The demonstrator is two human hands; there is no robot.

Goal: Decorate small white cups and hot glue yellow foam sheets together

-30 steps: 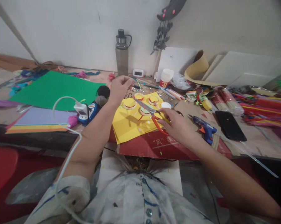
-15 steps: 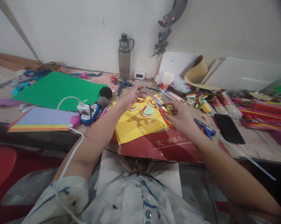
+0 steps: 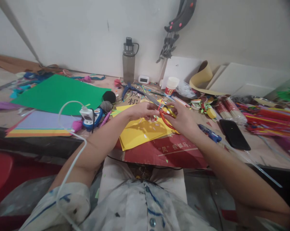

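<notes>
My right hand (image 3: 182,117) grips scissors (image 3: 168,119) with red-orange and yellow handles, their long blades pointing up and left over the yellow paper. Close to the blades, my left hand (image 3: 145,111) has its fingers curled together around a small piece with red on it, too small to make out fully. Beneath both hands lie yellow sheets (image 3: 135,136) on a red cardboard (image 3: 145,154), with small paper scraps on top. The round paper pieces on the sheets are mostly hidden by my hands.
A green sheet (image 3: 63,93), yarn balls and a white charger (image 3: 86,114) lie left. Behind stand a grey bottle (image 3: 128,64) and a paper cup (image 3: 171,86). A blue glue gun (image 3: 209,133), black phone (image 3: 234,134) and colourful pipe cleaners (image 3: 272,118) are at right.
My left hand has come down and toward me, from above the paper to beside the scissors, its fingers now closed. The scissors have shifted slightly left with my right hand.
</notes>
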